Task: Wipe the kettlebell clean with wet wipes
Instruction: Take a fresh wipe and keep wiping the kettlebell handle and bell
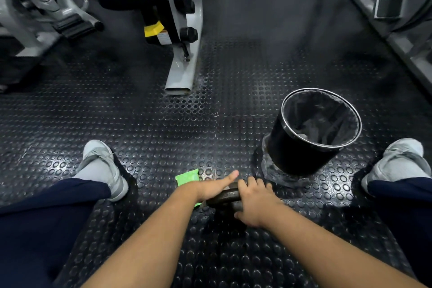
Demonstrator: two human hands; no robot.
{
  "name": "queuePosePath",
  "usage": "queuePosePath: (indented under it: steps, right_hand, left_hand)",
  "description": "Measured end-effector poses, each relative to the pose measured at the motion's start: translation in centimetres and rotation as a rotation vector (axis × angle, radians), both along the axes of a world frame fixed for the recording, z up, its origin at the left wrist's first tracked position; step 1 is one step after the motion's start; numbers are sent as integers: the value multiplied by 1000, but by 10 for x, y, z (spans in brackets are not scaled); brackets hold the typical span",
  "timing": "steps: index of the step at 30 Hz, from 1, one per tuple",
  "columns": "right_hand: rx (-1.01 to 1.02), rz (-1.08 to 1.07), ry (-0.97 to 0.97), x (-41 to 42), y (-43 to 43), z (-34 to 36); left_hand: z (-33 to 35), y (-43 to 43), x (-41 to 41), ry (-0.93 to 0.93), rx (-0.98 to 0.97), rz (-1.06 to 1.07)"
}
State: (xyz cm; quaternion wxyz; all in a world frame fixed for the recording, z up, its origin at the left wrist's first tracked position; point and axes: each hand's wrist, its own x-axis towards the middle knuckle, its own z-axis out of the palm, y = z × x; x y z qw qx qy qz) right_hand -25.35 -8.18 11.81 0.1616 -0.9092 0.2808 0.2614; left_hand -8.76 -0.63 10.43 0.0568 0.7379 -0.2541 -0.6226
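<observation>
studded glossy rubber floor [163, 128], dull metal kettlebell [225, 195], shiny-rimmed bin [301, 149]

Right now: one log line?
left hand: holds kettlebell handle | right hand: grips handle | wet wipes pack: floor, behind left hand | lined bin: front-right

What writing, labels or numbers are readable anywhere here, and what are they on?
White and red label on the machine: too blurred to read.
Yellow tag beside it: no legible text.
Green wipes pack: nothing readable.
Kettlebell: no marking visible.
</observation>
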Motion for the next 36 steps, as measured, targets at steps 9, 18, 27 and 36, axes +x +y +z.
queuePosePath:
  steps: [9,18,27,36]
  right_hand:
    - [-5,1,-27,-2,-1,0]
    - [-1,8,-6,-1,-1,-1]
    - [11,-3,-3,-2,-3,1]
    - [6,12,28,1,-1,4]
  left_hand:
    - [68,3,13,32,46,6]
    - [6,-2,-4,-1,62,-38]
    - [65,-4,12,156,77,-105]
    - [22,-1,-7,21,51,-30]
